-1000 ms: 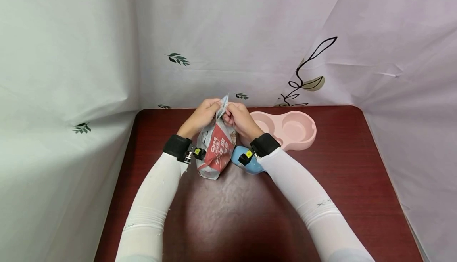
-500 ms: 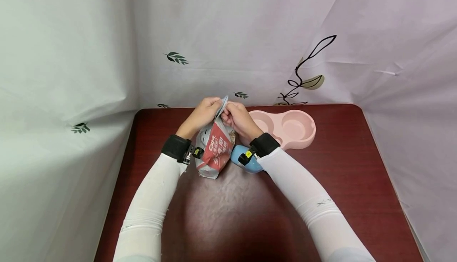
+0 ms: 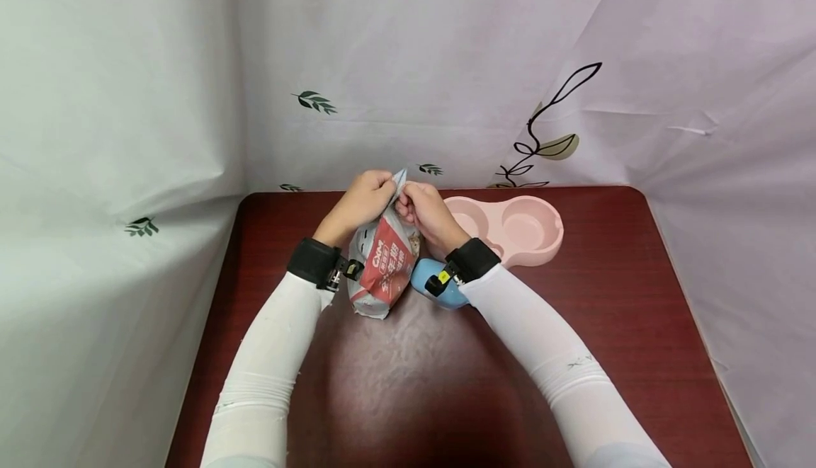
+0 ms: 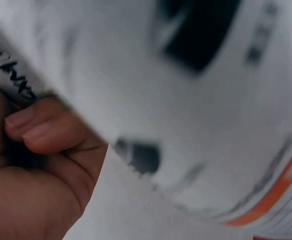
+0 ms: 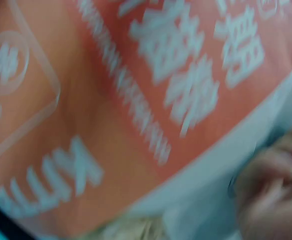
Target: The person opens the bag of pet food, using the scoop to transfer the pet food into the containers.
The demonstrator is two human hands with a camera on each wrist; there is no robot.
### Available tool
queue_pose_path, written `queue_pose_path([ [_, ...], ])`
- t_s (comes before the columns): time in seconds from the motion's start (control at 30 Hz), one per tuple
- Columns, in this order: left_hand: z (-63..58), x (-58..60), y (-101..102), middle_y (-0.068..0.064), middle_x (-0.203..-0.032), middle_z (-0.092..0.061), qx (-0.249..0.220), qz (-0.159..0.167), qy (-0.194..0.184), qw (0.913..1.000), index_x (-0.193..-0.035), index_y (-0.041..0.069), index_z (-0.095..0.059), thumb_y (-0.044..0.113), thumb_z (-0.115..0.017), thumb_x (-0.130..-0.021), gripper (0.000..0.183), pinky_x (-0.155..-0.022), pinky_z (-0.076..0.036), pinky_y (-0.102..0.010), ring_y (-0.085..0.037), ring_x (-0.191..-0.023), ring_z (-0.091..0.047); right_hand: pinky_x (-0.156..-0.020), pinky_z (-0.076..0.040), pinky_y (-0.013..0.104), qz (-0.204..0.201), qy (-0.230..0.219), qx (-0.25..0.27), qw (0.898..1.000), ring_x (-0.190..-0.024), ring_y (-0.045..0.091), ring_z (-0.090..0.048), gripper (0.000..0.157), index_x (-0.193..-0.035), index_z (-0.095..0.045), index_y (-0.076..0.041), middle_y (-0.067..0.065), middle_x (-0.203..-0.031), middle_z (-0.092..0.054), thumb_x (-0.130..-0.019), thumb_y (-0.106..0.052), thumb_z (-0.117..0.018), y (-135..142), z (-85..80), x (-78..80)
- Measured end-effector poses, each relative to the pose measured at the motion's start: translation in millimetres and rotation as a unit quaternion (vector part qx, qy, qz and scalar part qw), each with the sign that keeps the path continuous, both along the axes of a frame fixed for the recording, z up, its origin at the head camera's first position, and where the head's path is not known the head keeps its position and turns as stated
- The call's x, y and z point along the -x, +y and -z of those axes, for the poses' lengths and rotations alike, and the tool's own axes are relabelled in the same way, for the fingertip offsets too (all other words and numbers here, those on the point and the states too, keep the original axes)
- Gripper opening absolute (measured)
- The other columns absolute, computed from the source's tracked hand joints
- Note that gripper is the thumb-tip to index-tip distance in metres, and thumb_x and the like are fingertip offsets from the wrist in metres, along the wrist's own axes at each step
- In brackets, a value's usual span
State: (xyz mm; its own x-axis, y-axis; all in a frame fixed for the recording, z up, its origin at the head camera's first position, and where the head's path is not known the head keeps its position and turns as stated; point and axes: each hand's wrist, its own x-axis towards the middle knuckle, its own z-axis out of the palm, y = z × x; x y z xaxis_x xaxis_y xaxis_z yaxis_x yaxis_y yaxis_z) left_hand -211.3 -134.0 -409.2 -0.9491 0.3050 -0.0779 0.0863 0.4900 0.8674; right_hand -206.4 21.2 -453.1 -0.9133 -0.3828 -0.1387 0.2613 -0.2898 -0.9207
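Note:
A grey-white and red bag of cat food point(image 3: 390, 264) stands on the table, its top drawn up between both hands. The left hand point(image 3: 365, 200) pinches the upper left edge, thumb over the film. From the other side, the right hand point(image 3: 428, 212) grips the top with curled fingers. In the left wrist view the bag's white side fills most of the picture, beside the curled left fingers point(image 4: 46, 132). Its red-orange printed face shows in the right wrist view, with the blurred right fingers point(image 5: 265, 175) at the edge. A blue rounded scoop-like thing point(image 3: 454, 299) lies under the right wrist.
A pink double bowl point(image 3: 538, 258) stands at the back of the dark red table point(image 3: 612, 298), right of the right hand, which partly hides it. Printed cloth point(image 3: 421, 43) hangs directly behind the table and along both sides.
The left hand has shifted slightly up and left at the bag's top edge. The right hand, the bag's body and the pink bowl have stayed nearly in place.

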Motion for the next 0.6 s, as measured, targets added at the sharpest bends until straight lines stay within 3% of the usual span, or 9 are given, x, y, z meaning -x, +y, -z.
queue_pose_path([
  [0.1,4.0,-0.8,0.1,0.001,-0.062,-0.041,-0.016,-0.003,-0.011,0.9998,-0.072,0.009,-0.052,0.016,-0.045,-0.104,0.034,-0.051,-0.033,-0.025,-0.013,-0.053,-0.039,-0.049,-0.030,0.021,0.003,-0.011,-0.072,0.997,-0.050,0.008,-0.037,0.034,-0.072,-0.047,-0.009,-0.001,-0.061,-0.046,-0.104,-0.016,-0.040,-1.0,-9.6,-3.6],
  [0.17,6.5,-0.6,-1.0,0.002,-0.059,-0.041,-0.050,-0.002,-0.028,0.9983,-0.075,0.008,-0.055,0.015,-0.044,-0.106,0.033,-0.049,-0.033,-0.024,-0.012,-0.050,-0.039,-0.048,-0.031,0.022,-0.009,-0.018,-0.121,0.992,-0.050,0.007,-0.039,0.034,-0.072,-0.049,-0.010,-0.002,-0.061,-0.047,-0.103,-0.022,-0.043,-0.6,-16.7,-4.9],
  [0.37,13.9,-1.3,-5.8,0.006,-0.053,-0.038,-0.145,-0.004,-0.069,0.9869,-0.074,0.006,-0.052,0.010,-0.043,-0.106,0.033,-0.043,-0.029,-0.024,-0.007,-0.043,-0.033,-0.045,-0.034,0.022,-0.097,-0.014,-0.229,0.968,-0.048,0.007,-0.041,0.029,-0.072,-0.055,-0.010,-0.004,-0.060,-0.051,-0.095,-0.023,-0.044,1.9,-32.8,-9.8],
  [0.6,13.1,-2.6,-4.0,0.004,-0.053,-0.040,-0.101,-0.017,-0.052,0.9934,-0.073,0.008,-0.049,0.014,-0.045,-0.104,0.032,-0.042,-0.031,-0.022,-0.007,-0.042,-0.036,-0.043,-0.032,0.022,-0.117,-0.001,-0.273,0.955,-0.041,0.006,-0.041,0.036,-0.070,-0.062,-0.011,-0.005,-0.054,-0.055,-0.097,-0.024,-0.043,1.8,-35.5,-8.3],
])
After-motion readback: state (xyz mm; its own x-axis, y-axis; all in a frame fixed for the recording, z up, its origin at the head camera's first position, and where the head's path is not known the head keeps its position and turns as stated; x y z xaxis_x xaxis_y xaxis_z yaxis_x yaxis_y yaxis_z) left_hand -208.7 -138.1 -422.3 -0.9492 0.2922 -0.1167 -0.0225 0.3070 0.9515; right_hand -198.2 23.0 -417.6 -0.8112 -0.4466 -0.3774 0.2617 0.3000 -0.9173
